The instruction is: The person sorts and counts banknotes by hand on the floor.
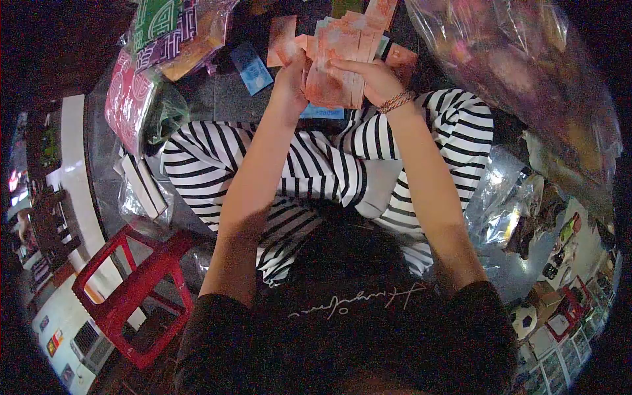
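Observation:
A fanned bundle of orange-red banknotes (339,49) is spread between my two hands above my crossed legs. My left hand (289,79) is closed on the left edge of the bundle. My right hand (375,76) grips it from the right, with one finger lying across the front of the notes. Below the bundle a blue banknote (322,112) shows partly, and another blue banknote (251,68) lies on the dark floor to the left. Loose orange banknotes (282,39) lie beside my left hand, and one more orange banknote (401,62) sits behind my right wrist.
Plastic-wrapped patterned packs (135,92) stand at the upper left. A large clear plastic bag (520,66) fills the upper right. To my left is a red plastic stool (135,289). Crumpled clear plastic (503,204) lies by my right knee, and a ball (523,320) is farther back.

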Demonstrator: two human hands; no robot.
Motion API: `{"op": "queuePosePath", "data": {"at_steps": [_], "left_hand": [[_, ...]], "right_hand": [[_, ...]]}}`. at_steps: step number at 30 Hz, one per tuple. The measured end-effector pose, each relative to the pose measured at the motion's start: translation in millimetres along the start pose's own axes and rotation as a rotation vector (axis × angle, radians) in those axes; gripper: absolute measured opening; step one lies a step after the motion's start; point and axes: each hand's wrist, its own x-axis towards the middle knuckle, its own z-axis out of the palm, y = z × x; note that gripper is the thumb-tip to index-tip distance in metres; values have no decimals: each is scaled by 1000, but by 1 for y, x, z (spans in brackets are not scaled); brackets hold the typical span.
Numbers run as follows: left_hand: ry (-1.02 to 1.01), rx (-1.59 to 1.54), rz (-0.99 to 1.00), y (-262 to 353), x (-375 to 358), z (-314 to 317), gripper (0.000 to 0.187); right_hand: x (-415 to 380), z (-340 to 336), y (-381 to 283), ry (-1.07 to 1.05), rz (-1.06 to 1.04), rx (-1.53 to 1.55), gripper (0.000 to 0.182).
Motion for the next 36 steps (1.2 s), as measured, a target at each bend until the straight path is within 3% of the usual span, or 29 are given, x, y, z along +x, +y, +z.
{"op": "queuePosePath", "data": {"at_steps": [3,6,14,18,21,24,29,36], "left_hand": [[71,27,-75,1,0,-3,31],[78,57,-61,1,3,-7,31],[10,35,24,6,-15,10,30],[40,118,-49,7,-14,9,30],[-36,95,-48,9,-21,15,31],[-42,199,-65,11,-22,19,39],[-97,14,84,7,-21,20,62],[-15,65,15,-5,3,-19,47]], "right_hand": [[11,-17,12,-99,-58,-208,32],[2,-4,0,16,81,34,34],[1,3,0,-20,14,-63,37],[-3,5,-5,-1,90,-91,39],[1,2,1,33,31,-139,40],[-1,3,-2,48,61,-88,39],[2,0,3,59,51,23,36],[3,0,3,51,18,-38,39]]}}
